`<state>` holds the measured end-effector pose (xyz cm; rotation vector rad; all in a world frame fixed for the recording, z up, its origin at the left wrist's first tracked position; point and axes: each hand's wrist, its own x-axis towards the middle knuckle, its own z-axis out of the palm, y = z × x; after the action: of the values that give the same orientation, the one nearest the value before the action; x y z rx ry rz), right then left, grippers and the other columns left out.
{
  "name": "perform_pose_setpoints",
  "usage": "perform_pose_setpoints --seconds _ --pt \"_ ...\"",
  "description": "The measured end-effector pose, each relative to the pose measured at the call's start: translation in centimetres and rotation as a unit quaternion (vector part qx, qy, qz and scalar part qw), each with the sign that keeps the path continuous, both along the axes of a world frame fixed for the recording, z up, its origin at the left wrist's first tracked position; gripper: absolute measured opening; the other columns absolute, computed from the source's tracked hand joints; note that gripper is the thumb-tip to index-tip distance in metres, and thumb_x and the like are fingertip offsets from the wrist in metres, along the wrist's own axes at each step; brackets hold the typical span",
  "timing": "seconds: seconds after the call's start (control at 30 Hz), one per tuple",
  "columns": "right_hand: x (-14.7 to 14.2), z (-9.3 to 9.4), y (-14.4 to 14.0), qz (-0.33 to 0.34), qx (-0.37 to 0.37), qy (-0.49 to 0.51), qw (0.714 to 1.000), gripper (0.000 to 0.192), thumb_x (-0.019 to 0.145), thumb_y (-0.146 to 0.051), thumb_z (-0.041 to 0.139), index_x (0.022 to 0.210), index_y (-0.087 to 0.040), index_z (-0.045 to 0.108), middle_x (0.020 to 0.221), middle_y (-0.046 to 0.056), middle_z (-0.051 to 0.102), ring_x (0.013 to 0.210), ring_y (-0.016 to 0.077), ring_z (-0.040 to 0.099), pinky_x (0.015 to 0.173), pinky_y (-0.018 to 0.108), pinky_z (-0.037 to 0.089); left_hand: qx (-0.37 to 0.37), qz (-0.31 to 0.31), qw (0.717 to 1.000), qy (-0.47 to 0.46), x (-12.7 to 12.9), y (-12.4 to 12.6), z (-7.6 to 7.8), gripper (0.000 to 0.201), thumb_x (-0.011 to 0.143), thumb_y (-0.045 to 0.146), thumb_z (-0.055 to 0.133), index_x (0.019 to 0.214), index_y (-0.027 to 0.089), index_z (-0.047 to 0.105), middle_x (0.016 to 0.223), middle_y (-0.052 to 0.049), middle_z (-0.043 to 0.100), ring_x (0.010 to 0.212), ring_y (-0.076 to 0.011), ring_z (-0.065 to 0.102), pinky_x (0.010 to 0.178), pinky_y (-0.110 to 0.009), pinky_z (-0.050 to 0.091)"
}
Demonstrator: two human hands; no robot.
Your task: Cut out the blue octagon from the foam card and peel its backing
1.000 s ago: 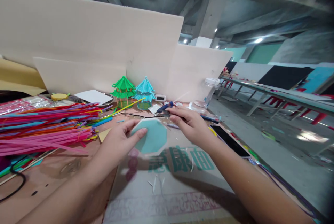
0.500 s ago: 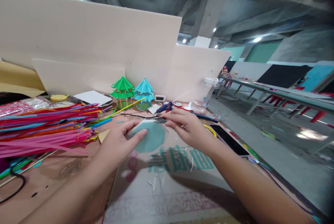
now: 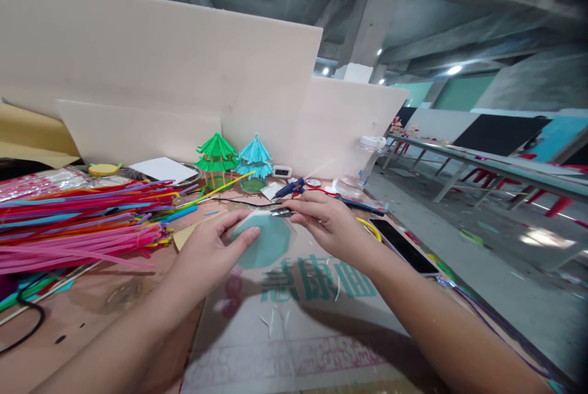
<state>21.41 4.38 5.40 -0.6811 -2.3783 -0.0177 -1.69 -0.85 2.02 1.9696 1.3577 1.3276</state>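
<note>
Left hand (image 3: 207,253): fingers together and pressed flat on the near-left edge of a teal octagonal card piece (image 3: 265,239), thumb along its rim, pinning it to the surface. Right hand (image 3: 327,222): fingers closed on a small pair of scissors (image 3: 278,212), whose dark blades lie at the far edge of the card piece; whether the blades stand open cannot be told. Teal octagonal card piece: lies flat, white-bordered, on a printed sheet (image 3: 298,326) at the middle of the surface, between the two hands. Handling note, as a judgement: the trim along the white border would go best with the left fingers holding the card close to the cut line, the piece turned rather than the scissors, and short snips taken at each corner so the eight sides stay even; the thumb lies near the blade tips and is better kept clear. Around it: blue-handled tool (image 3: 289,188) just beyond the right hand; green straw pagoda model (image 3: 215,158) and teal straw pagoda model (image 3: 254,161) side by side at the back; heap of coloured drinking straws (image 3: 78,222) to the left; dark smartphone (image 3: 402,247) to the right; clear plastic jar (image 3: 367,158) further back. Writing: large teal Chinese characters on the printed sheet, seen upside down and not securely legible; faint red print nearer the viewer, too blurred to read. No brand identifiable.
</note>
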Motion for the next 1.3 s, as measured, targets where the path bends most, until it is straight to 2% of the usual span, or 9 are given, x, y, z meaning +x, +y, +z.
perform_pose_setpoints --seconds 0.27,0.6,0.83,0.93,1.0,1.13,1.23,1.3 --pt "-0.1 -0.2 0.0 -0.012 -0.017 0.021 1.000 0.030 0.098 -0.031 0.048 0.119 -0.022 0.067 0.093 0.008 0.067 0.081 0.0165 0.059 0.069 0.028 0.046 -0.034 -0.003 0.999 0.004 0.0 0.2 0.3 0.035 0.086 0.045 0.057 0.104 0.018 0.069 0.107 -0.007 0.073 0.100 -0.0263 0.067 0.078 -0.032 0.054" --pt "-0.5 0.1 -0.8 -0.014 -0.028 0.001 1.000 0.030 0.097 -0.030 0.051 0.118 -0.018 0.068 0.102 0.010 0.069 0.092 0.0196 0.061 0.081 0.033 0.048 0.026 -0.003 0.998 0.060 0.1 -0.2 0.0 0.023 0.090 0.035 0.055 0.103 0.021 0.068 0.105 -0.004 0.073 0.101 -0.0225 0.066 0.083 -0.030 0.050" --pt "-0.6 -0.1 -0.6 -0.008 -0.030 0.004 1.000 0.027 0.096 -0.027 0.052 0.114 -0.017 0.070 0.096 0.010 0.069 0.089 0.0191 0.062 0.078 0.031 0.049 0.007 0.005 0.998 0.066 0.1 -0.2 0.0 0.025 0.089 0.039 0.056 0.103 0.022 0.068 0.103 -0.004 0.073 0.099 -0.0244 0.066 0.079 -0.031 0.049" --pt "-0.4 -0.2 0.1 -0.024 -0.050 0.048 0.997 0.029 0.096 -0.030 0.050 0.115 -0.019 0.069 0.096 0.009 0.070 0.089 0.0189 0.064 0.077 0.031 0.049 -0.023 0.001 0.999 0.023 0.1 0.1 -0.2 0.027 0.088 0.040 0.057 0.102 0.020 0.068 0.103 -0.005 0.073 0.098 -0.0250 0.066 0.078 -0.031 0.050" --pt "-0.1 -0.1 0.7 -0.046 -0.073 0.096 0.992 0.031 0.096 -0.032 0.049 0.117 -0.019 0.068 0.102 0.009 0.071 0.094 0.0202 0.064 0.082 0.033 0.049 -0.058 -0.020 0.997 -0.041 0.0 0.5 -0.4 0.029 0.086 0.041 0.059 0.103 0.018 0.066 0.103 -0.006 0.072 0.095 -0.0241 0.067 0.076 -0.031 0.051" --pt "0.7 0.6 1.0 -0.059 -0.150 0.163 0.973 0.034 0.095 -0.038 0.049 0.118 -0.019 0.066 0.114 0.009 0.069 0.106 0.0222 0.063 0.091 0.035 0.048 -0.124 -0.081 0.969 -0.199 0.2 1.2 -0.6 0.039 0.079 0.043 0.068 0.106 0.017 0.057 0.094 -0.006 0.071 0.083 -0.0207 0.067 0.071 -0.030 0.053" --pt "1.0 1.4 0.6 -0.037 -0.219 0.180 0.958 0.038 0.090 -0.042 0.057 0.120 -0.021 0.063 0.120 0.008 0.066 0.108 0.0223 0.061 0.089 0.034 0.048 -0.146 -0.082 0.952 -0.255 0.8 1.3 0.2 0.042 0.073 0.041 0.073 0.101 0.017 0.052 0.083 -0.003 0.069 0.073 -0.0168 0.064 0.066 -0.027 0.051" --pt "1.1 1.9 0.3 -0.033 -0.255 0.179 0.950 0.040 0.086 -0.043 0.061 0.120 -0.021 0.063 0.115 0.007 0.067 0.100 0.0211 0.062 0.081 0.032 0.049 -0.147 -0.082 0.950 -0.264 1.3 1.4 1.1 0.044 0.071 0.040 0.075 0.099 0.017 0.051 0.078 0.000 0.067 0.070 -0.0148 0.061 0.063 -0.024 0.049"
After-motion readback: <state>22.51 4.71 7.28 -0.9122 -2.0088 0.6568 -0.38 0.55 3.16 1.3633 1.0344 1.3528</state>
